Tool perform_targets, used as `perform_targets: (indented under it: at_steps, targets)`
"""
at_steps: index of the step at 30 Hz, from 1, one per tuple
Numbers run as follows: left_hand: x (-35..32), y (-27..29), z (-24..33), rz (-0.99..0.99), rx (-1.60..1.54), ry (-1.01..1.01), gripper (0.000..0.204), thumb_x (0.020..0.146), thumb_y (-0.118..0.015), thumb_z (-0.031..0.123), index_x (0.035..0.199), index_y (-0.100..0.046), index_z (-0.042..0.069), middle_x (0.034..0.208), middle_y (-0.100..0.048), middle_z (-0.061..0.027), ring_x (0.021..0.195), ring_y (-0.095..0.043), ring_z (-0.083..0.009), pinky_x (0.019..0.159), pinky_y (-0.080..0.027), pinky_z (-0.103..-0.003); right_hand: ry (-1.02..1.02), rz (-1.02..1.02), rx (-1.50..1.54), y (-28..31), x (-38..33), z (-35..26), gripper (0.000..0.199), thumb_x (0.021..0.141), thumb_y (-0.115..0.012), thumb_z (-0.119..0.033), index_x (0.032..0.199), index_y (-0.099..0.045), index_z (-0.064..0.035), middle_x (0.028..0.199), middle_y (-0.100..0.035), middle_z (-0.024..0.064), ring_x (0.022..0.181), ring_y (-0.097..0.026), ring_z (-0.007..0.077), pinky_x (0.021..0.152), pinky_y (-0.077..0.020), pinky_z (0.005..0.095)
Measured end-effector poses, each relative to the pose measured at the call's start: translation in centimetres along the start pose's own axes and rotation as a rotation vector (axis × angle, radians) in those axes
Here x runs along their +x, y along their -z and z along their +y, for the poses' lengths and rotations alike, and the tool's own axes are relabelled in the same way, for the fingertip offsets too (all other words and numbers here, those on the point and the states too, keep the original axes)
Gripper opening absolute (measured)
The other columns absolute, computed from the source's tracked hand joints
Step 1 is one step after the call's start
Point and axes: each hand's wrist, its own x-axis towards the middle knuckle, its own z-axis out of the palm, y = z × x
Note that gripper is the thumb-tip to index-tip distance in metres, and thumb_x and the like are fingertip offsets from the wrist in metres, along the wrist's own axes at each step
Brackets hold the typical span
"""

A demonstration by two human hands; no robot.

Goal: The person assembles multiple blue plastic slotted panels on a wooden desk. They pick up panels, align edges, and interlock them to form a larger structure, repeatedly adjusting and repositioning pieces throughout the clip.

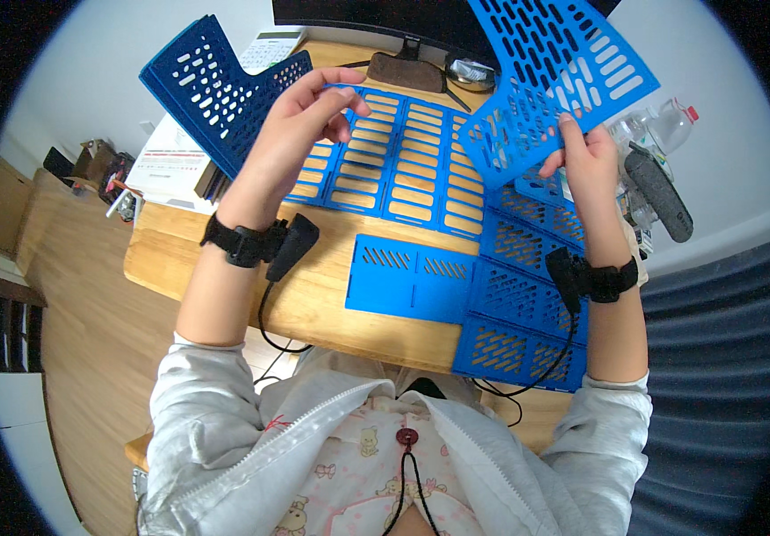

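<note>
Raised at the right, a blue plastic panel (537, 98) with slotted holes and a curved cut edge is pinched between the thumb and fingers of my right hand (589, 161). My left hand (309, 112) hovers over the table with fingers loosely bent and apart, holding nothing. Just behind it, to the left, stands a stack of similar curved blue panels (197, 89). Beneath my hands lies a flat blue slatted panel (389, 161). A smaller blue plate (410, 290) with short slanted slots lies nearer me, beside a long perforated blue sheet (514, 304).
The wooden table (197, 250) also carries a white box (171, 170), a calculator (273, 45), a brown pouch (407, 73) and a computer mouse (471, 71). A monitor (358, 16) stands at the back. A clear plastic bottle (671, 125) and dark grey case (657, 192) are at the right.
</note>
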Motion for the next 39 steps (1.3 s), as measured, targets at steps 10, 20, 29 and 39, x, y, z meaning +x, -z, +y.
perform_targets:
  at_steps: [10, 20, 29, 39]
  targets:
    - [0.1, 0.1, -2.8, 0.047, -0.091, -0.06, 0.018, 0.091, -0.047, 0.015, 0.105, -0.054, 0.005, 0.078, -0.059, -0.0007, 0.064, -0.051, -0.005, 0.058, -0.042, -0.017, -0.052, -0.083, -0.045, -2.1, 1.6, 2.5, 0.02, 0.087, -0.05, -0.018, 0.081, -0.055, 0.0004, 0.062, -0.059, 0.0071, 0.042, -0.058, 0.0173, 0.038, -0.0396, 0.0254]
    - [-0.9, 0.2, -5.8, -0.196, 0.624, -0.008, 0.013, 0.083, -0.054, 0.009, 0.093, -0.061, 0.002, 0.085, -0.062, -0.0088, 0.079, -0.06, -0.0183, 0.069, -0.048, -0.028, -0.057, -0.023, -0.083, -2.5, 0.3, 2.7, 0.021, 0.086, -0.051, -0.017, 0.075, -0.053, 0.0003, 0.06, -0.057, 0.0073, 0.04, -0.056, 0.0171, 0.037, -0.0378, 0.0245]
    - [-2.1, 0.1, -6.9, -0.502, 0.93, -0.003, 0.015, 0.074, -0.064, 0.01, 0.088, -0.063, 0.004, 0.089, -0.063, -0.0128, 0.082, -0.061, -0.0295, 0.071, -0.048, -0.035, -0.081, -0.011, -0.037, -1.9, -1.0, 2.8, 0.016, 0.087, -0.049, -0.012, 0.084, -0.056, 0.002, 0.075, -0.058, 0.0084, 0.042, -0.054, 0.0164, 0.039, -0.0439, 0.0258]
    - [-1.8, 0.0, -6.0, -0.536, 0.912, 0.223, 0.016, 0.077, -0.063, 0.013, 0.091, -0.065, 0.005, 0.087, -0.065, -0.0132, 0.082, -0.062, -0.0284, 0.07, -0.048, -0.034, -0.126, -0.029, -0.019, -2.8, -4.2, 2.4, 0.015, 0.086, -0.05, -0.011, 0.084, -0.054, 0.003, 0.073, -0.057, 0.0079, 0.044, -0.056, 0.0185, 0.04, -0.0441, 0.0278]
